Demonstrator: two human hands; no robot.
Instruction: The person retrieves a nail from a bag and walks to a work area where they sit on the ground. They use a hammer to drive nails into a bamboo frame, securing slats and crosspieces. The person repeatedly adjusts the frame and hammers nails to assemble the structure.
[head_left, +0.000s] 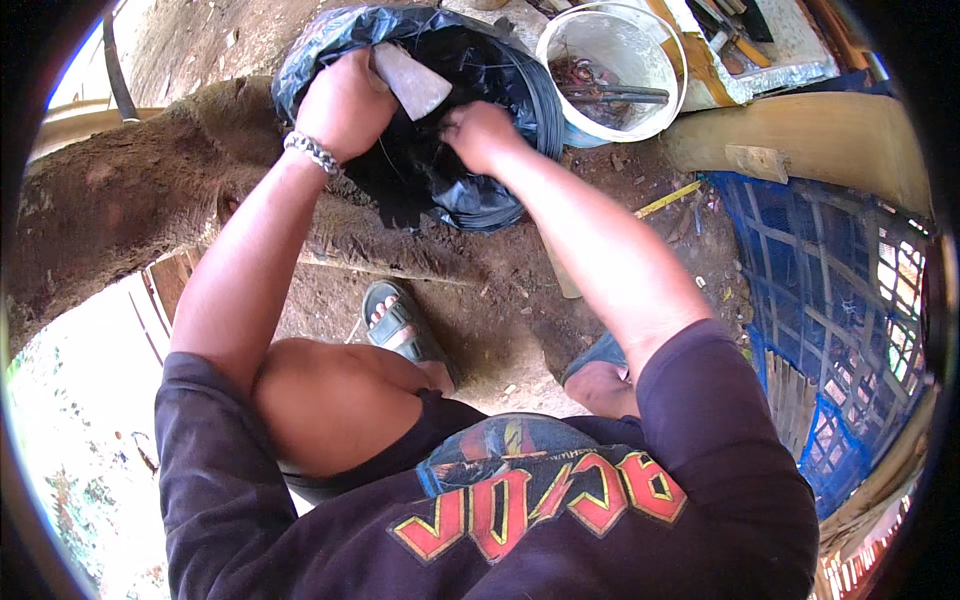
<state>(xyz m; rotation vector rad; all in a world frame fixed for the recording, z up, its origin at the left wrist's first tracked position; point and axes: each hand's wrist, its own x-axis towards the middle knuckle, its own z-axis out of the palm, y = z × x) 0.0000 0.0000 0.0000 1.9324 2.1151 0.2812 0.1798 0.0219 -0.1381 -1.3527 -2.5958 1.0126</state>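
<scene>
In front of me a round, open bundle of black plastic sheeting [330, 42] rests against a thick log, its right rim lined with thin dark strands [546, 115]. My left hand [345, 108] is closed at its left side around a tool with a flat, grey, wedge-shaped blade [415, 86]; the grip is hidden in the fist. The blade points right, over the dark opening. Inside the bundle's right part, my right hand [487, 138] has its fingers curled down among dark material. Whatever those fingers hold is too dark to make out.
A white bucket [606, 134] with rod-like pieces inside stands right of the bundle. Beyond it lies a hammer [748, 50] on a pale board. The brown log [110, 195] runs leftward. A blue mesh and bamboo lattice [800, 260] borders the right; a yellow strip [668, 199] lies on the ground.
</scene>
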